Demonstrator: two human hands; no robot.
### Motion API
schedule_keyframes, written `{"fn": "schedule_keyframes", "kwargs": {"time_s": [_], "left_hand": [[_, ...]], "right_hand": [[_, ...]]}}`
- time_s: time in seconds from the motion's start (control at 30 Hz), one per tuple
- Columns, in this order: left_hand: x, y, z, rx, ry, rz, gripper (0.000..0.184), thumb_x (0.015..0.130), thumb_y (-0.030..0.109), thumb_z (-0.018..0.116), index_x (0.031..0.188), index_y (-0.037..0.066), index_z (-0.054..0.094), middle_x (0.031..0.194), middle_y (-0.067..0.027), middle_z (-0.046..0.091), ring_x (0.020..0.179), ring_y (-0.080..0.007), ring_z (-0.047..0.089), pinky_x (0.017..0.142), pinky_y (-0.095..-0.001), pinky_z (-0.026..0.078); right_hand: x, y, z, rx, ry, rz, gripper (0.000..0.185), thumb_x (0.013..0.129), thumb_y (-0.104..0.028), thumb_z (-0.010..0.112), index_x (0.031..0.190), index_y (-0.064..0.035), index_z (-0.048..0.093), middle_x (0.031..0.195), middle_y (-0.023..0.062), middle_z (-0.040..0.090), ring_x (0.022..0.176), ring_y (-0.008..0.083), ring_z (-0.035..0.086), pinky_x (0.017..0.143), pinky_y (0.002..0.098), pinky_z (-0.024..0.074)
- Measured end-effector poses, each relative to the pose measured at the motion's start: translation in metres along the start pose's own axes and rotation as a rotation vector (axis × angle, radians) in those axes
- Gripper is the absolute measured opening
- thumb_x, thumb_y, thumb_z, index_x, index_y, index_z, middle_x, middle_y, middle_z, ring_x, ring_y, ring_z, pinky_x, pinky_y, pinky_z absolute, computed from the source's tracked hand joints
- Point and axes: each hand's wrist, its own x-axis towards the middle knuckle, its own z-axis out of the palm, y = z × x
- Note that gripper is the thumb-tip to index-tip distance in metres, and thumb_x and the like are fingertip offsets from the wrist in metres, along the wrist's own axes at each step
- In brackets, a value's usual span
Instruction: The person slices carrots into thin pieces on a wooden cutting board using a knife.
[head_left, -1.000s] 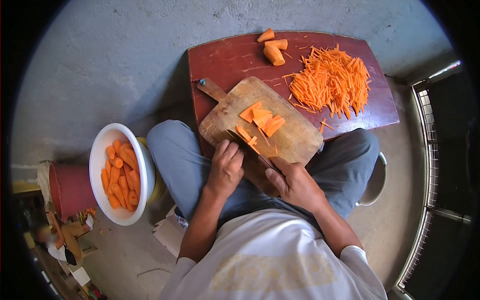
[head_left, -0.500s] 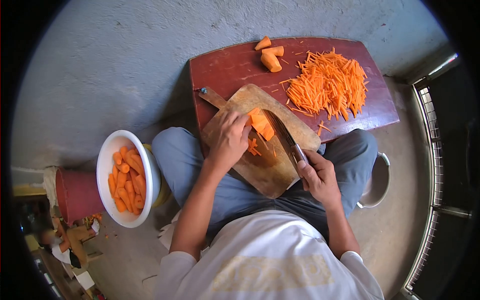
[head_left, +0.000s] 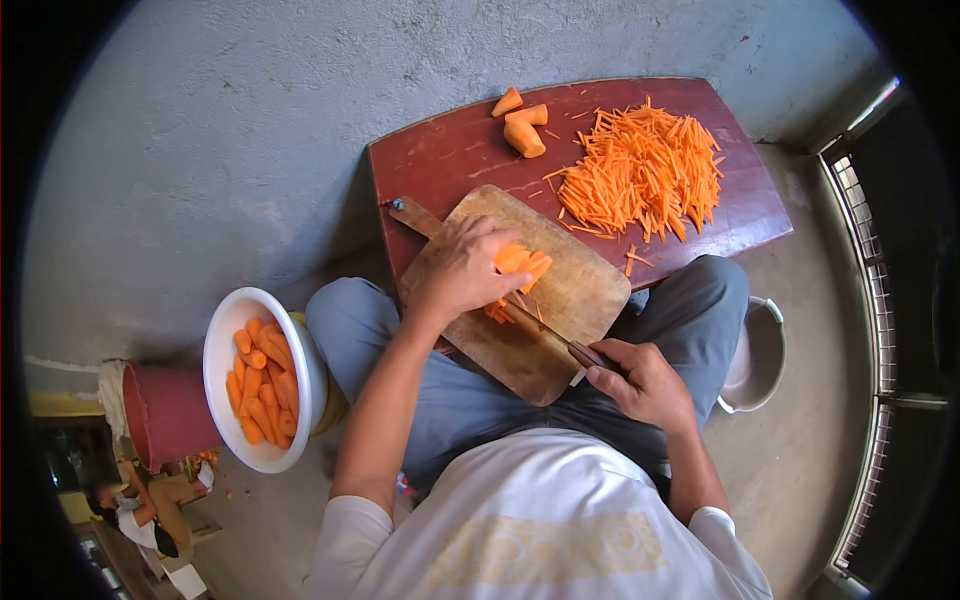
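My right hand (head_left: 645, 385) grips the handle of a knife (head_left: 552, 328). Its blade points up and left over the wooden cutting board (head_left: 590, 275), beside a few small carrot sticks (head_left: 497, 312). My left hand (head_left: 468, 268) is closed around the left side of some carrot slices (head_left: 522, 262), thumb on the near side and fingers on the far side. The board lies tilted across my lap and the edge of a red table (head_left: 450, 150).
A heap of carrot strips (head_left: 645, 175) and a few carrot chunks (head_left: 523, 137) lie on the table. At left, a white basin (head_left: 212, 350) holds peeled carrots, near a red bucket (head_left: 170, 415). A grey basin (head_left: 755, 355) stands right. Another person (head_left: 150, 510) sits at lower left.
The knife has swung down and left, from beside the slices to near the small sticks. My left hand has shifted around the slices, its thumb now along their near side.
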Motion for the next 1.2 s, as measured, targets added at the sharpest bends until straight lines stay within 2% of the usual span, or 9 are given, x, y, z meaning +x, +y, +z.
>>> {"fn": "schedule_keyframes", "kwargs": {"time_s": [0.23, 0.33, 0.47, 0.7, 0.83, 0.87, 0.9, 1.07, 1.2], "left_hand": [[0.024, -0.005, 0.026, 0.101, -0.073, 0.074, 0.047, 0.086, 0.014, 0.080, 0.132, 0.005, 0.079, 0.131, -0.0177, 0.067, 0.131, -0.0405, 0.060, 0.117, -0.0488, 0.050], [0.017, -0.045, 0.019, 0.106, 0.088, 0.196, 0.048, 0.089, 0.018, 0.080, 0.136, 0.008, 0.080, 0.129, -0.0129, 0.067, 0.129, -0.0352, 0.061, 0.117, -0.0489, 0.049], [-0.012, -0.061, 0.010, 0.129, 0.139, 0.150, 0.042, 0.092, 0.011, 0.078, 0.133, 0.007, 0.080, 0.123, -0.0122, 0.065, 0.119, -0.0336, 0.061, 0.113, -0.0485, 0.050], [-0.024, -0.062, 0.014, -0.007, 0.247, 0.031, 0.037, 0.091, 0.008, 0.079, 0.128, 0.004, 0.081, 0.125, -0.0145, 0.066, 0.121, -0.0360, 0.061, 0.111, -0.0490, 0.052], [-0.031, -0.069, 0.014, -0.013, 0.276, -0.041, 0.036, 0.090, 0.007, 0.080, 0.126, 0.003, 0.081, 0.126, -0.0154, 0.066, 0.122, -0.0372, 0.062, 0.111, -0.0480, 0.053], [-0.033, -0.072, 0.014, -0.008, 0.292, -0.052, 0.036, 0.090, 0.006, 0.080, 0.126, 0.002, 0.081, 0.126, -0.0155, 0.066, 0.123, -0.0373, 0.062, 0.111, -0.0477, 0.053], [-0.034, -0.071, 0.013, -0.001, 0.301, -0.067, 0.036, 0.090, 0.006, 0.080, 0.126, 0.002, 0.081, 0.127, -0.0154, 0.066, 0.123, -0.0373, 0.062, 0.110, -0.0478, 0.053], [-0.038, -0.038, 0.026, 0.040, 0.352, -0.187, 0.034, 0.092, 0.010, 0.083, 0.125, 0.001, 0.081, 0.128, -0.0172, 0.066, 0.125, -0.0375, 0.063, 0.108, -0.0462, 0.053], [-0.041, -0.015, 0.053, -0.126, 0.421, -0.227, 0.041, 0.092, 0.011, 0.085, 0.131, -0.001, 0.076, 0.134, -0.0200, 0.062, 0.126, -0.0375, 0.063, 0.107, -0.0477, 0.055]], "right_hand": [[-0.010, -0.010, -0.013, -0.023, 0.029, 0.029, 0.029, 0.108, -0.021, 0.074, 0.125, 0.0026, 0.075, 0.089, 0.0253, 0.070, 0.074, 0.0418, 0.066, 0.070, 0.0450, 0.0550], [-0.010, -0.011, -0.011, -0.028, 0.041, 0.003, 0.029, 0.109, -0.021, 0.075, 0.125, 0.0032, 0.075, 0.091, 0.0259, 0.071, 0.076, 0.0449, 0.066, 0.072, 0.0458, 0.0558], [-0.005, -0.005, -0.004, 0.020, 0.012, -0.073, 0.030, 0.109, -0.023, 0.074, 0.124, 0.0036, 0.074, 0.091, 0.0277, 0.071, 0.080, 0.0497, 0.066, 0.074, 0.0478, 0.0564], [0.027, -0.002, 0.034, 0.023, -0.144, -0.138, 0.032, 0.111, -0.026, 0.070, 0.121, 0.0046, 0.073, 0.092, 0.0293, 0.074, 0.084, 0.0492, 0.072, 0.077, 0.0511, 0.0572], [0.036, 0.004, 0.032, 0.031, -0.074, -0.117, 0.037, 0.112, -0.022, 0.066, 0.139, 0.0011, 0.074, 0.103, 0.0297, 0.077, 0.095, 0.0456, 0.076, 0.089, 0.0473, 0.0595], [0.039, 0.009, 0.020, 0.019, -0.105, -0.072, 0.040, 0.112, -0.020, 0.065, 0.146, -0.0015, 0.073, 0.109, 0.0290, 0.078, 0.100, 0.0414, 0.077, 0.095, 0.0444, 0.0593], [0.044, 0.029, 0.017, 0.020, 0.002, -0.162, 0.039, 0.116, -0.023, 0.064, 0.145, 0.0014, 0.074, 0.097, 0.0147, 0.080, 0.080, 0.0187, 0.069, 0.080, 0.0370, 0.0608], [0.087, 0.059, -0.042, 0.012, 0.373, -0.029, 0.034, 0.119, -0.029, 0.062, 0.102, 0.0001, 0.069, 0.075, -0.0022, 0.059, 0.054, 0.0072, 0.051, 0.051, 0.0298, 0.0424], [0.097, 0.044, -0.065, 0.053, 0.430, 0.067, 0.032, 0.118, -0.027, 0.063, 0.104, 0.0018, 0.068, 0.073, -0.0003, 0.057, 0.063, 0.0070, 0.053, 0.057, 0.0304, 0.0427]]}}
